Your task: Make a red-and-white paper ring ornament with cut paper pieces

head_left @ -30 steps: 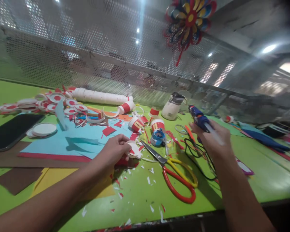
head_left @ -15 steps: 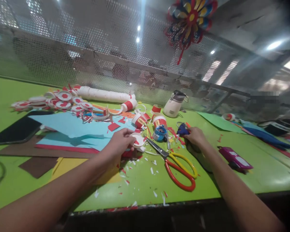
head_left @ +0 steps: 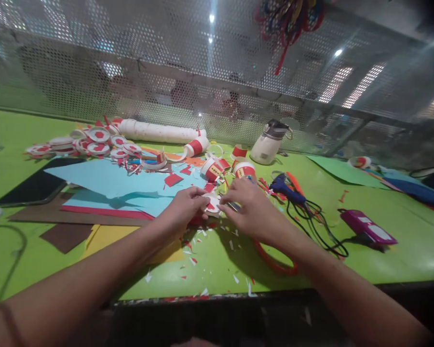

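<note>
Left hand [head_left: 188, 206], right hand [head_left: 251, 207] and both forearms [head_left: 108, 265] bare; a dark stripe [head_left: 12, 322], unclear what, crosses one at eight o'clock

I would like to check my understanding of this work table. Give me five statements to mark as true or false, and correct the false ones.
1. The left hand holds a white-and-red disc. True.
2. The right hand grips the glue gun. False: the glue gun lies on the table; the right hand is at the disc's edge.
3. A purple object lies to the right of the glue gun. True.
4. The white jug has a red top. False: the jug has a dark top.
5. Light blue paper lies left of the disc. True.
</note>
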{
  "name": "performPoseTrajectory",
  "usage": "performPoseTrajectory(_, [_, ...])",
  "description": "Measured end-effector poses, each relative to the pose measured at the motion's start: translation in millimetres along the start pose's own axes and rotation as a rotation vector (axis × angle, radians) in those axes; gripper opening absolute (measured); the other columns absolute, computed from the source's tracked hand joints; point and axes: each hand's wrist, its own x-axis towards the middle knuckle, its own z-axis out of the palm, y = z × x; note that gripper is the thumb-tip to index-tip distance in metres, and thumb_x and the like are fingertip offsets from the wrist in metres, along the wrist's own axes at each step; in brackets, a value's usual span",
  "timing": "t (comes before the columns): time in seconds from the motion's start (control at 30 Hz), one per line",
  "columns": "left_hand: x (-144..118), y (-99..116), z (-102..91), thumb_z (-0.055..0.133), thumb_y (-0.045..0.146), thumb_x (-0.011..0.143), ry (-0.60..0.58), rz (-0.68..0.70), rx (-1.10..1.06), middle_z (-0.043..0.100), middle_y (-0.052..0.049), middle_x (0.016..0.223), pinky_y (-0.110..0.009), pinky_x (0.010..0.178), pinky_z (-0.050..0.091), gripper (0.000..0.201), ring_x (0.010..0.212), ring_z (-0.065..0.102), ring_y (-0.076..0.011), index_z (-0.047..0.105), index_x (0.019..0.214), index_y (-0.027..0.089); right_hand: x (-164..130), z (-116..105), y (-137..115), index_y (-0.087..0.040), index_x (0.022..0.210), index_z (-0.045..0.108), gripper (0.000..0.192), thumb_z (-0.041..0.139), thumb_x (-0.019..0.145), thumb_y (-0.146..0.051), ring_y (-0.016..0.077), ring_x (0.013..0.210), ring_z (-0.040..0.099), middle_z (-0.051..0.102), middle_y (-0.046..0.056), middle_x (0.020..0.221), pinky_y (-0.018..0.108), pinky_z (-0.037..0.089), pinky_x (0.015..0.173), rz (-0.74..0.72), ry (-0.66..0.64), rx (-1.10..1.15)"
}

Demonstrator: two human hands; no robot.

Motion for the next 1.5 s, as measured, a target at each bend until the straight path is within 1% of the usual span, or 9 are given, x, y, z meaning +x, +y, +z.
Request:
performPoseTrajectory(0.13, [1.4, -2.5, 0.6, 0.061, 0.023, 0.073, -0.012, 0.016, -0.006, 0.058, -0.001, 0.063, -0.024, 0.046, 0.047, 0.014, 0.043, 0.050, -0.0085, 0.052, 0.082, 0.016, 11.9, 15.4, -3.7, -0.016, 0.079, 0.071, 0.020, 0.054, 0.083, -0.026, 0.0248, 0.087, 0.047, 0.059, 0.010, 0.083, 0.034, 0.035, 0.068, -0.013, -0.114, -0.164])
performPoseTrajectory(0.4, [3.9, -8.1, 0.4, 0.059, 0.022, 0.072, -0.020, 0.010, -0.003, 0.050, 0.004, 0.050, -0.025, 0.046, 0.046, 0.012, 0.041, 0.049, -0.0093, 0.053, 0.081, 0.017, 18.2, 16.7, -3.1, -0.015, 0.075, 0.069, 0.018, 0.052, 0.080, -0.019, 0.0240, 0.084, 0.049, 0.061, 0.011, 0.082, 0.032, 0.025, 0.058, -0.008, -0.268, -0.241])
performPoseTrajectory(0.6, [4.9, -8.2, -0.1, 0.058, 0.012, 0.063, -0.014, -0.002, 0.019, 0.053, 0.002, 0.050, -0.022, 0.041, 0.040, 0.021, 0.041, 0.048, -0.0102, 0.055, 0.084, 0.016, 15.8, 19.4, -0.9, -0.015, 0.074, 0.070, 0.019, 0.052, 0.079, -0.016, 0.0226, 0.082, 0.050, 0.062, 0.010, 0.081, 0.032, 0.026, 0.059, 0.009, -0.253, -0.223])
performPoseTrajectory(0.73, [4.8, -8.2, -0.7, 0.058, 0.009, 0.060, -0.024, 0.000, 0.013, 0.056, 0.000, 0.058, -0.024, 0.044, 0.043, 0.028, 0.044, 0.051, -0.0110, 0.056, 0.087, 0.016, 14.9, 19.4, 1.7, -0.017, 0.081, 0.071, 0.023, 0.050, 0.083, -0.025, 0.0229, 0.082, 0.050, 0.063, 0.010, 0.083, 0.032, 0.028, 0.061, 0.029, -0.241, -0.203])
performPoseTrajectory(0.83, [4.0, -7.3, -0.5, 0.057, 0.010, 0.061, -0.010, -0.006, 0.021, 0.053, 0.002, 0.055, -0.024, 0.043, 0.044, 0.028, 0.043, 0.049, -0.0105, 0.055, 0.089, 0.016, 15.0, 19.1, 1.2, -0.016, 0.078, 0.071, 0.024, 0.050, 0.083, -0.028, 0.0237, 0.083, 0.051, 0.063, 0.010, 0.083, 0.032, 0.029, 0.061, 0.023, -0.243, -0.231])
performPoseTrajectory(1.07, [7.2, -10.3, -0.7, 0.056, 0.005, 0.058, 0.051, 0.053, 0.024, 0.051, 0.003, 0.051, -0.024, 0.041, 0.043, 0.030, 0.040, 0.048, -0.0104, 0.056, 0.087, 0.014, 17.3, 20.9, -6.3, -0.015, 0.070, 0.067, 0.014, 0.055, 0.076, -0.016, 0.0245, 0.082, 0.052, 0.063, 0.011, 0.080, 0.032, 0.025, 0.056, 0.013, -0.239, -0.297])
performPoseTrajectory(1.3, [8.3, -12.0, 0.4, 0.055, 0.007, 0.059, 0.093, 0.056, 0.095, 0.051, 0.003, 0.053, -0.024, 0.039, 0.042, 0.028, 0.039, 0.048, -0.0104, 0.058, 0.085, 0.015, 15.4, 26.0, -6.5, -0.015, 0.069, 0.066, 0.014, 0.053, 0.075, -0.014, 0.0249, 0.081, 0.051, 0.063, 0.011, 0.080, 0.033, 0.025, 0.057, 0.019, -0.188, -0.300])
performPoseTrajectory(1.4, [10.2, -12.6, -1.3, 0.055, 0.006, 0.058, 0.083, 0.055, 0.075, 0.053, 0.003, 0.053, -0.022, 0.038, 0.041, 0.028, 0.038, 0.048, -0.0096, 0.058, 0.084, 0.015, 15.9, 25.9, -3.4, -0.015, 0.068, 0.066, 0.016, 0.052, 0.077, -0.014, 0.0231, 0.081, 0.052, 0.063, 0.010, 0.080, 0.032, 0.030, 0.060, 0.051, -0.163, -0.255])
performPoseTrajectory(1.5, [11.6, -12.5, -3.1, 0.055, 0.006, 0.058, 0.057, 0.065, 0.045, 0.057, 0.000, 0.056, -0.021, 0.038, 0.041, 0.028, 0.038, 0.049, -0.0093, 0.057, 0.085, 0.014, 16.7, 17.3, 2.0, -0.015, 0.072, 0.066, 0.015, 0.053, 0.078, -0.015, 0.0204, 0.080, 0.054, 0.065, 0.008, 0.078, 0.031, 0.037, 0.067, 0.070, -0.068, -0.082])
